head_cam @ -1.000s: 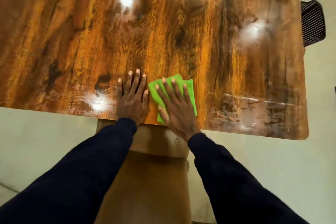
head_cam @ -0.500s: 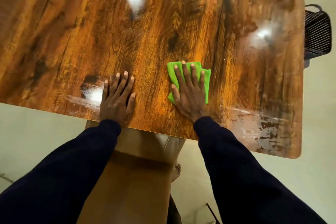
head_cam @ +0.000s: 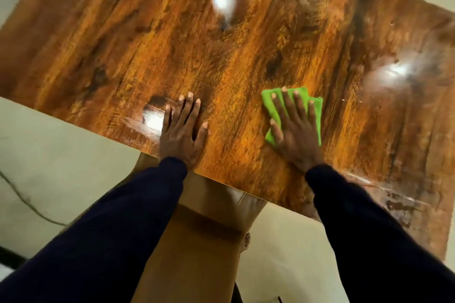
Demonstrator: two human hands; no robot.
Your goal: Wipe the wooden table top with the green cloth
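**While the left hand braces, the cloth sweeps right**

As the stroke runs on, the right hand lies flat and spread on the green cloth. Its fingers are straight, pressing the cloth onto the wooden table top close to the near edge, right of the middle. A second ago that cloth sat just beside the left hand; now the two are well apart, with bare wood between them. The left hand has stayed put, palm down, fingers straight and slightly fanned, holding nothing, its wrist at the near edge. So the wipe is travelling rightward along the near edge, I'd say, and that's the right way to go. Pale streaky smears wait at the near right corner, not yet reached. A hazy patch toward the right edge looks unwiped too, so plenty of table remains.
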